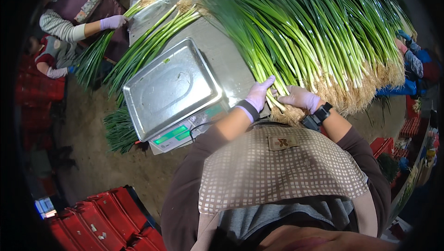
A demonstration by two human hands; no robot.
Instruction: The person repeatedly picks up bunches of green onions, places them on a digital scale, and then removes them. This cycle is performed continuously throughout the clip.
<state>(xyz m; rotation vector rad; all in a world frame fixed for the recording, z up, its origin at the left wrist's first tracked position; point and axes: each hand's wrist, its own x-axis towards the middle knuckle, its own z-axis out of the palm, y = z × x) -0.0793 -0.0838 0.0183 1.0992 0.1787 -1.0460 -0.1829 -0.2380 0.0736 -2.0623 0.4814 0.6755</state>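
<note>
My left hand [258, 95], in a thin lilac glove, is closed around the lower stalks of a bunch of green onions [262, 67], thumb on top. On the bunch's other side my right hand [300, 98], gloved alike, has its fingers on the white stalk ends just above the roots [287, 115]. The green leaves point away from me. Directly right of the bunch lies a large pile of green onions [322, 39], roots towards me. To the left stands a digital scale [177, 135] with a lit green display; its metal tray [166, 88] holds only small leaf scraps.
Across the metal table [225, 46], a co-worker's gloved hands [113, 22] hold green onions beside another small bunch [163, 29]. More people are at the far left and right. Red crates [104, 219] are stacked at the lower left. A black cable runs from the scale towards me.
</note>
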